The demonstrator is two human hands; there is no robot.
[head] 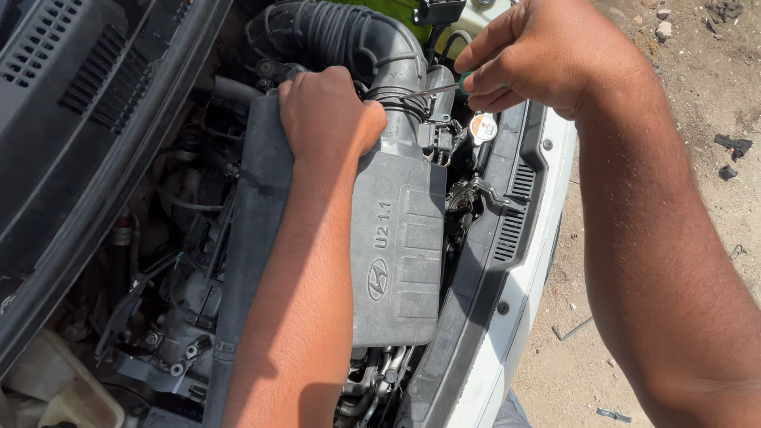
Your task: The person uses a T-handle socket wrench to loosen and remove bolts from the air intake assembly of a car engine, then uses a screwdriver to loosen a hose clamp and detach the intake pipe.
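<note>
I look down into a car's engine bay. My left hand (326,111) presses down, fingers curled, on the far end of the grey plastic air-filter housing (396,246), right where the black ribbed intake hose (341,36) joins it. My right hand (539,51) pinches a screwdriver (432,91) by its green handle; the thin metal shaft points left toward the hose clamp at the joint, just beside my left hand's knuckles.
A radiator cap (483,127) with a pale label sits just below my right hand. The black front panel (507,222) and white bumper (539,261) run along the right. Sandy ground with debris (733,147) lies beyond. The raised bonnet (71,119) fills the left.
</note>
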